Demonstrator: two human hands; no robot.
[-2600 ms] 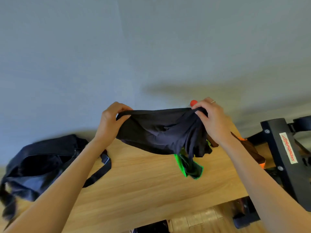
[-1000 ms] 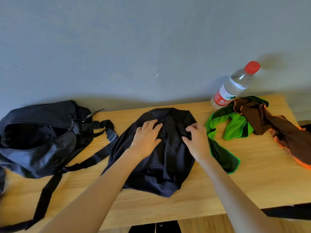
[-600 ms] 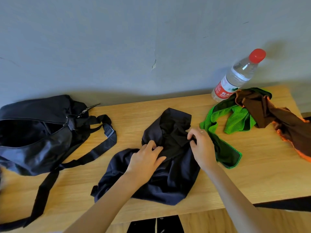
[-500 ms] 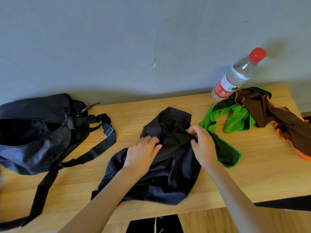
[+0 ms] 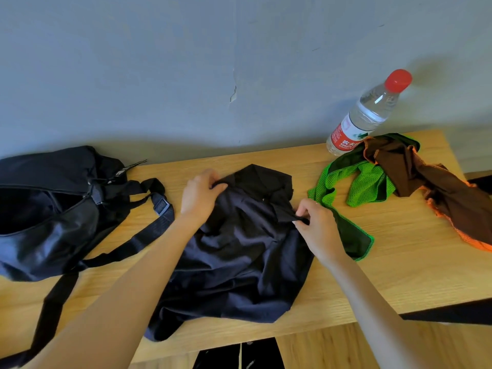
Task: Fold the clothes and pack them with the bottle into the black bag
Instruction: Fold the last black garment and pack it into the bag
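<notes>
A dark navy garment point(image 5: 239, 267) lies crumpled in the middle of the wooden table point(image 5: 410, 278). My left hand point(image 5: 198, 194) pinches its upper left edge near the back. My right hand point(image 5: 316, 225) pinches a fold on its right side. The black bag point(image 5: 45, 209) sits open at the left, its straps trailing across the table. A clear water bottle point(image 5: 367, 115) with a red cap stands at the back right against the wall. A green mesh garment point(image 5: 359, 182) and a brown one with orange trim point(image 5: 436, 187) lie heaped on the right.
A grey wall point(image 5: 239, 62) runs right behind the table. The table's front edge lies close below the navy garment, with wooden floor point(image 5: 332, 347) beneath. A dark object point(image 5: 482, 182) shows past the right end of the table.
Both hands shifted apart on the navy garment: my left hand moved up to its top left edge, my right hand slid down and right with a pinched fold. The cloth spread wider.
</notes>
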